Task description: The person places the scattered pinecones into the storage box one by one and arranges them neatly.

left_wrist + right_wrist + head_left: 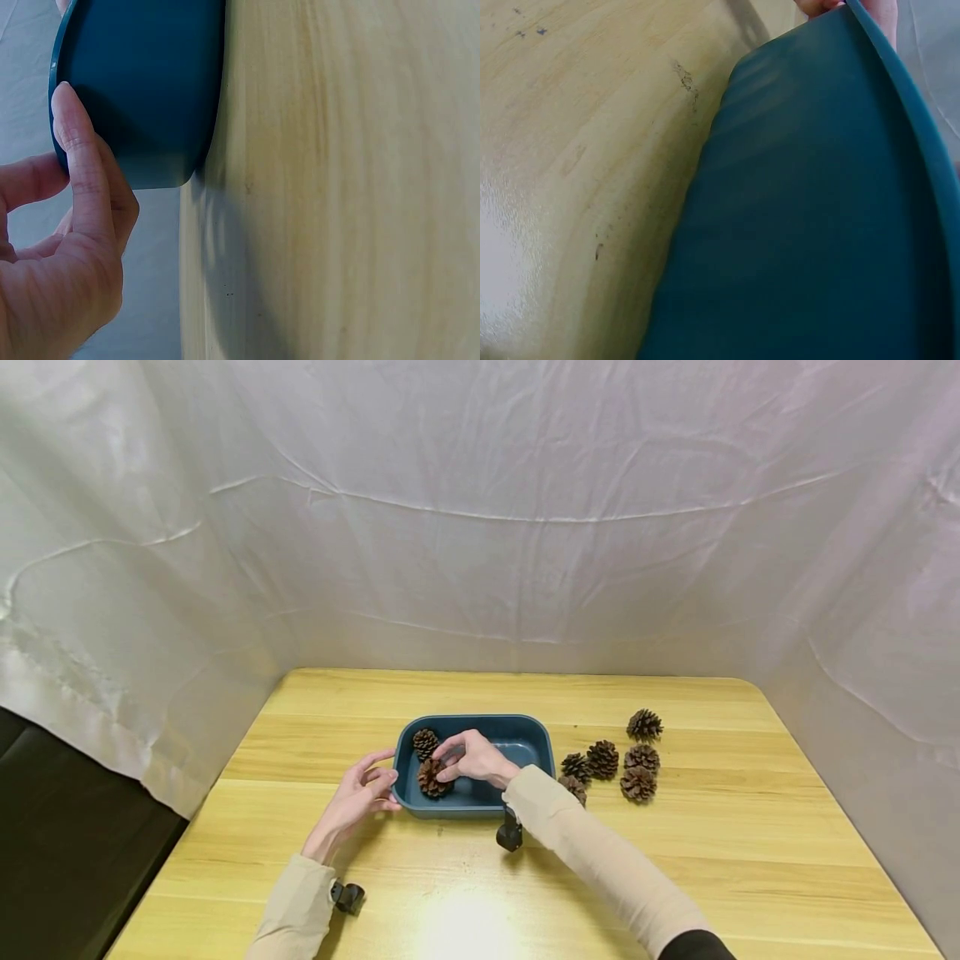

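Observation:
A dark blue rectangular tub (480,812) stands on the table, its wall filling much of the right wrist view. At its left end, my left hand (356,802) holds the rim between thumb and fingers; the left wrist view shows this hand (75,262) close against the tub's wall (150,97). My right hand (478,762) reaches into the tub and pinches a brown pine cone (431,783) near the left end. Just behind it another pine cone (425,743) lies on the tub's floor. The tub's wall hides the right hand from its wrist camera.
Several pine cones (603,760) lie on the wooden table (750,827) to the tub's right, one (573,788) partly behind the right sleeve. Farther right is a loose column of cones (639,783). Pale cloth (525,585) hangs behind the table and at both sides.

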Demonstrator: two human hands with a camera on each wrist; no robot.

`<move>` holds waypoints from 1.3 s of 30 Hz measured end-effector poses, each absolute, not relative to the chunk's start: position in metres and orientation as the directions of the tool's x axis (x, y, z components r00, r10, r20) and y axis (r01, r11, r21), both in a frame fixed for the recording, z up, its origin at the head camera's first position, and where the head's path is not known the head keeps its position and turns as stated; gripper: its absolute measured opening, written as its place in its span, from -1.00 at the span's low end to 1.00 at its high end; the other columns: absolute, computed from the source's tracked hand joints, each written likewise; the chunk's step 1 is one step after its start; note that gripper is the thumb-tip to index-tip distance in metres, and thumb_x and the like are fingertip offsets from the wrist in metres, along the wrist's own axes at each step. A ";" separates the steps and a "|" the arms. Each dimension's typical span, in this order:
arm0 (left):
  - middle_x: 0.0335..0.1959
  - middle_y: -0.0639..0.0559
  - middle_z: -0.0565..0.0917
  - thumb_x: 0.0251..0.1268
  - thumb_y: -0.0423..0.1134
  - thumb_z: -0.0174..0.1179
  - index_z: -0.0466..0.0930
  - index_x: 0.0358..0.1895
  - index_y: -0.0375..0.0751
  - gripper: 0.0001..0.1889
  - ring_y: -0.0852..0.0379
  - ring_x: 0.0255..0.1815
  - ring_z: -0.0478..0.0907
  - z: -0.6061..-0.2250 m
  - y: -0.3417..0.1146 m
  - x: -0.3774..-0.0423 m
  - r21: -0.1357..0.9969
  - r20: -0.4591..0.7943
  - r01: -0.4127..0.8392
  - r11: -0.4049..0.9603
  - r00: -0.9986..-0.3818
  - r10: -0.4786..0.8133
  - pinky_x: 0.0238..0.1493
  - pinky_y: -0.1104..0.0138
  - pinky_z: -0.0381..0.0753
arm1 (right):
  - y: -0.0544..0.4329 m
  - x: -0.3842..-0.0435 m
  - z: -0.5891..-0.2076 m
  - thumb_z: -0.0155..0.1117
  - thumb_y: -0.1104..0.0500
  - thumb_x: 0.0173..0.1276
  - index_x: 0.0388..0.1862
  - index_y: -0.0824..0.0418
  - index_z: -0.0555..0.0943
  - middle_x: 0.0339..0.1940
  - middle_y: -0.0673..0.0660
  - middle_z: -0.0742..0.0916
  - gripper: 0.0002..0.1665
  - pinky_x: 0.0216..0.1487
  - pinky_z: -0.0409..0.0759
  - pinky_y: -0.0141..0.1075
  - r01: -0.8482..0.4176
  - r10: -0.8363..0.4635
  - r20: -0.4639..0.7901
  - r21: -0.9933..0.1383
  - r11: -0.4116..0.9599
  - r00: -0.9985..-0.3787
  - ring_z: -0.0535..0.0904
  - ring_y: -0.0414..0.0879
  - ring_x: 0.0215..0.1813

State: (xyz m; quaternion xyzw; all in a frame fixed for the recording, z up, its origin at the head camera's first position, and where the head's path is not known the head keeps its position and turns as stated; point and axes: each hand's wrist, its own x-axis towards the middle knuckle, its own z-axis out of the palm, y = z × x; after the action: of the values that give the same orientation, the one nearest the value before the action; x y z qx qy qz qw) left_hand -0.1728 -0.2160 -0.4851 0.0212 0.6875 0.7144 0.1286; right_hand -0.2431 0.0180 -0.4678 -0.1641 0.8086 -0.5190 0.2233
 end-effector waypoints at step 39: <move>-0.18 0.01 0.65 0.51 -0.45 0.01 0.09 0.51 -0.45 -0.42 0.25 -0.47 0.61 -0.482 -0.216 -0.172 0.985 -0.159 -0.168 -0.029 -0.966 0.206 -0.33 0.41 0.81 | 0.010 -0.242 -0.472 0.56 0.43 0.04 -0.19 0.28 0.75 -0.41 0.05 0.70 -0.69 -0.30 0.65 -0.50 -0.098 -0.505 -0.166 -0.885 0.455 -0.847 0.61 -0.26 -0.44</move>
State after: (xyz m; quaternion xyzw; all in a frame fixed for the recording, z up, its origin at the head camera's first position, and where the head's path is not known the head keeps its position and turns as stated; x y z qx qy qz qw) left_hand -0.1721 -0.2157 -0.4824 0.0138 0.6844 0.7172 0.1304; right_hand -0.2416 0.0095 -0.4716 -0.1820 0.8272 -0.4892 0.2079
